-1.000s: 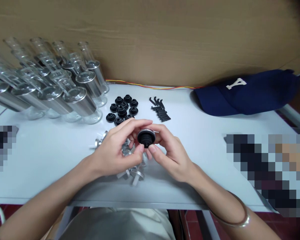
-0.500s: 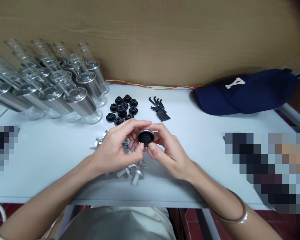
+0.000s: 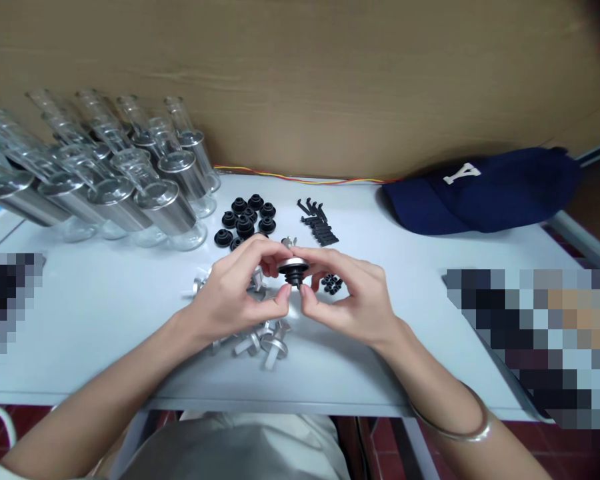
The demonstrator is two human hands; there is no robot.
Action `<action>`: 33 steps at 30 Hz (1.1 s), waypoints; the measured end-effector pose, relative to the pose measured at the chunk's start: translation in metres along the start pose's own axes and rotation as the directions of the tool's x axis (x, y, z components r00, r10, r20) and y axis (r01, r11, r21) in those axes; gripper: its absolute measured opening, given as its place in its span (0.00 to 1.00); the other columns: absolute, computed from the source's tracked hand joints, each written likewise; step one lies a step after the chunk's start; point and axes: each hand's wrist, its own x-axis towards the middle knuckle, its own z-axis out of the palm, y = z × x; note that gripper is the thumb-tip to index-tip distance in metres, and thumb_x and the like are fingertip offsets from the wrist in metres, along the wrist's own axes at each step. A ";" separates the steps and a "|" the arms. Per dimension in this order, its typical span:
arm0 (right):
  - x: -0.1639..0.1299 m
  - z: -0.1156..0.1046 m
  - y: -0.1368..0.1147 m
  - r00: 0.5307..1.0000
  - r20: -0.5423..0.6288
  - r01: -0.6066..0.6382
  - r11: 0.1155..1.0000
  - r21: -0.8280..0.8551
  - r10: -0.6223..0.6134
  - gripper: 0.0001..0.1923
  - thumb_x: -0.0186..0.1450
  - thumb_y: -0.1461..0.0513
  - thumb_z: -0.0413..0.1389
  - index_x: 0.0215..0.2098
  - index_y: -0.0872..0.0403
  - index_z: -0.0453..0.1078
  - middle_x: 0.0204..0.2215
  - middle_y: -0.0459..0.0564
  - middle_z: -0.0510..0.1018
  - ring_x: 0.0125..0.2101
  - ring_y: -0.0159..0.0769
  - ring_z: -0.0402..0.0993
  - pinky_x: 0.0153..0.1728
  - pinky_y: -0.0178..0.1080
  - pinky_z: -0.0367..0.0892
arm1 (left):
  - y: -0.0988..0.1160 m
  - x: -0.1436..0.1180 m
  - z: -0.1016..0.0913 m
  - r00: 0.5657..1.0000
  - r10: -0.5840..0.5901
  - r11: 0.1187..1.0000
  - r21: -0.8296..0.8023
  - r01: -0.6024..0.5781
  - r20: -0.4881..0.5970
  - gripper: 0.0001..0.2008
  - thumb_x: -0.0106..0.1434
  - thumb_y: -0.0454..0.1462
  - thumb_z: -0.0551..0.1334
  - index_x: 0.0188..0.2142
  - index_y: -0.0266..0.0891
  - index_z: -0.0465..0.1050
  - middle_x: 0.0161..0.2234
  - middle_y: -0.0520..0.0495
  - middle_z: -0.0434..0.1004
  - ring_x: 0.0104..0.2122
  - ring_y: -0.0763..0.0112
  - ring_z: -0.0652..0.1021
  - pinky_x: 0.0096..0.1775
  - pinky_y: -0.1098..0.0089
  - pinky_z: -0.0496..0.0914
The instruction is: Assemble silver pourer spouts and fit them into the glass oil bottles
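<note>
Together, left hand [image 3: 230, 300] and right hand [image 3: 353, 300] pinch a round silver-rimmed black rubber plug [image 3: 293, 270] just above the pile of silver metal fittings [image 3: 263, 337].

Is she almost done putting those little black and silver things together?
Not nearly. One black rubber piece sits on a silver disc, held between the left hand and right hand. Left: a pile of silver parts under the hands, loose black rubber pieces and black clips behind them. No finished pile shows.
</note>
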 end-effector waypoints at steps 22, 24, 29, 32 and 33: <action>0.000 -0.001 -0.002 0.997 0.051 -0.061 0.996 0.060 0.058 0.11 0.57 0.68 0.56 0.39 0.54 0.70 0.31 0.45 0.82 0.26 0.28 0.78 0.30 0.29 0.75 | 0.004 0.003 -0.006 0.992 -0.036 0.992 0.124 0.021 0.122 0.06 0.57 0.33 0.57 0.36 0.36 0.67 0.28 0.50 0.76 0.25 0.76 0.74 0.28 0.77 0.69; 0.000 -0.001 -0.001 0.997 0.052 -0.067 0.996 0.062 0.064 0.11 0.57 0.69 0.55 0.39 0.54 0.69 0.31 0.45 0.82 0.26 0.27 0.77 0.30 0.28 0.74 | 0.004 0.003 -0.005 0.992 -0.040 0.991 0.133 0.024 0.121 0.06 0.58 0.33 0.56 0.36 0.36 0.67 0.28 0.50 0.75 0.25 0.76 0.74 0.28 0.77 0.69; 0.001 -0.001 0.000 0.998 0.036 -0.058 0.998 -0.016 0.059 0.11 0.55 0.68 0.54 0.37 0.54 0.68 0.28 0.45 0.81 0.24 0.28 0.77 0.28 0.28 0.73 | 0.002 0.001 -0.002 0.989 -0.044 0.990 0.142 0.024 0.144 0.09 0.59 0.33 0.55 0.39 0.36 0.67 0.29 0.51 0.76 0.26 0.76 0.76 0.29 0.76 0.70; 0.002 -0.002 -0.001 0.999 0.032 -0.031 0.999 -0.041 0.032 0.10 0.56 0.67 0.53 0.37 0.53 0.67 0.27 0.44 0.80 0.23 0.28 0.76 0.27 0.28 0.72 | 0.001 0.001 -0.001 0.991 0.001 0.987 0.160 -0.023 0.133 0.09 0.59 0.32 0.54 0.40 0.36 0.67 0.31 0.49 0.77 0.28 0.75 0.77 0.30 0.76 0.71; 0.002 -0.002 -0.001 0.999 0.032 -0.021 0.999 -0.048 0.023 0.10 0.56 0.67 0.53 0.37 0.53 0.67 0.28 0.44 0.80 0.23 0.27 0.76 0.27 0.28 0.72 | 0.001 0.001 -0.001 0.992 0.022 0.984 0.171 -0.044 0.127 0.09 0.59 0.32 0.54 0.41 0.36 0.66 0.33 0.48 0.78 0.29 0.74 0.77 0.31 0.75 0.71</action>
